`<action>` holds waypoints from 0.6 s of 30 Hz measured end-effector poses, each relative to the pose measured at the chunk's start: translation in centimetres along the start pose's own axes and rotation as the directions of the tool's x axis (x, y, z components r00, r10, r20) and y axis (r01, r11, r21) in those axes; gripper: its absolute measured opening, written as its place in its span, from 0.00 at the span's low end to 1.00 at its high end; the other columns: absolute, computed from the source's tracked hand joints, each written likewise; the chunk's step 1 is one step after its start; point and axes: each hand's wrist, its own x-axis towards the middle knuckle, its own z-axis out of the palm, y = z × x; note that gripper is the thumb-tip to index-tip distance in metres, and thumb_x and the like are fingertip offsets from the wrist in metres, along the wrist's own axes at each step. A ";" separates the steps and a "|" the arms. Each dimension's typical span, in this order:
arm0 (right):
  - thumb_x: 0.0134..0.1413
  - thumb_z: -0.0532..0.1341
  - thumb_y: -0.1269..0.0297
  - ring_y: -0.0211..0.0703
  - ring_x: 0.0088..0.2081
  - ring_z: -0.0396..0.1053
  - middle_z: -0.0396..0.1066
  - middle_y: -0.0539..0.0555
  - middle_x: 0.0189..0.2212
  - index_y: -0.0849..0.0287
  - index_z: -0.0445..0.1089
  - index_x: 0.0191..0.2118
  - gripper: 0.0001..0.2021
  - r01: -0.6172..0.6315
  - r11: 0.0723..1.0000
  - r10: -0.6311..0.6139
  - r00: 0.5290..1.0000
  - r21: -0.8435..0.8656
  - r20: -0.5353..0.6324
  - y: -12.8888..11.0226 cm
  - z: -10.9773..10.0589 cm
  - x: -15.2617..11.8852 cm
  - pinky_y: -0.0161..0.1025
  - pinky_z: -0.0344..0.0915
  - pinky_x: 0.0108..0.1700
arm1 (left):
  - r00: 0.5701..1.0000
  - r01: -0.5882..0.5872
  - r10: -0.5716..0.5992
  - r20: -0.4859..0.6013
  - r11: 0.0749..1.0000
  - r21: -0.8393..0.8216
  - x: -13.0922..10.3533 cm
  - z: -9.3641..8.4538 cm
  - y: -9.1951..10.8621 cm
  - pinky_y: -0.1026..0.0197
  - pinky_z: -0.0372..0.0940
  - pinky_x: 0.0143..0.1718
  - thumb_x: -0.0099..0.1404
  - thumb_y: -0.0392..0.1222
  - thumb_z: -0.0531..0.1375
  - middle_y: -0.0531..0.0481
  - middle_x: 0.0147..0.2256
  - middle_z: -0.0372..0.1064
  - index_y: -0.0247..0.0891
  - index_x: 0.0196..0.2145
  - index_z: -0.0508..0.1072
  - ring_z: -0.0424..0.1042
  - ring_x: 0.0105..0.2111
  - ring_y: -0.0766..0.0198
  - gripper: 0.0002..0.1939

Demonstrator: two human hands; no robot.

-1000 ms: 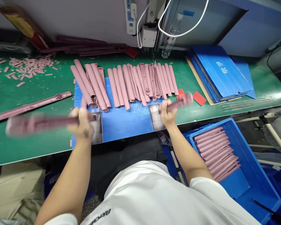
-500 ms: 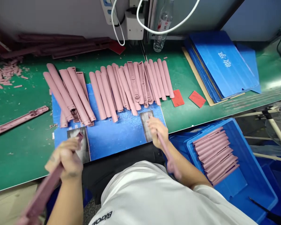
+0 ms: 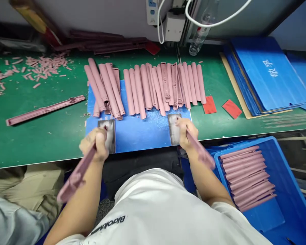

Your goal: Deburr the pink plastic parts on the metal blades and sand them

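My left hand is wrapped round one end of a long pink plastic strip, which slants down along my forearm. My right hand grips a similar pink strip, blurred, its free end over my right forearm. Both fists are over the front of a blue mat, each beside a grey patch. Behind them on the mat lies a row of pink half-round plastic pieces, a few showing their hollow ribbed side. Another cluster of pink pieces lies to the left.
A blue bin at lower right holds stacked pink pieces. A lone pink strip and pink scraps lie left. Two red cards, blue sheets and a bottle are to the right. Another person's legs show lower left.
The view has swung left, so the bench appears farther right. The left strip now sits closer to my forearm. Both hands keep their grip near the grey patches.
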 end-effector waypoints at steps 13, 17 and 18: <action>0.83 0.53 0.34 0.57 0.45 0.85 0.83 0.62 0.37 0.51 0.74 0.36 0.30 0.017 0.994 -0.021 0.999 -0.107 -0.033 -0.6 0.7 1.2 0.59 0.85 0.57 | 0.999 0.035 -0.034 -0.009 0.992 0.118 -1.4 -0.8 -0.7 0.43 0.80 0.41 0.82 0.67 0.60 0.48 0.25 0.70 0.45 0.25 0.68 0.77 0.30 0.54 0.31; 0.81 0.60 0.52 0.63 0.48 0.88 0.85 0.58 0.39 0.50 0.79 0.41 0.15 0.085 0.995 -0.082 0.994 -0.042 0.069 -2.4 -3.3 -5.8 0.71 0.85 0.61 | 0.996 0.092 -0.092 0.001 0.994 0.053 -6.1 -4.5 2.1 0.38 0.83 0.41 0.80 0.62 0.61 0.50 0.22 0.68 0.44 0.25 0.67 0.76 0.25 0.54 0.29; 0.80 0.59 0.56 0.63 0.48 0.88 0.85 0.57 0.40 0.48 0.80 0.43 0.13 0.091 0.996 -0.091 0.995 -0.014 0.052 -2.5 -4.0 -6.2 0.70 0.85 0.59 | 0.995 0.095 -0.095 -0.007 0.995 0.043 -5.9 -4.9 2.6 0.38 0.84 0.41 0.81 0.61 0.59 0.50 0.24 0.71 0.44 0.26 0.69 0.77 0.27 0.52 0.28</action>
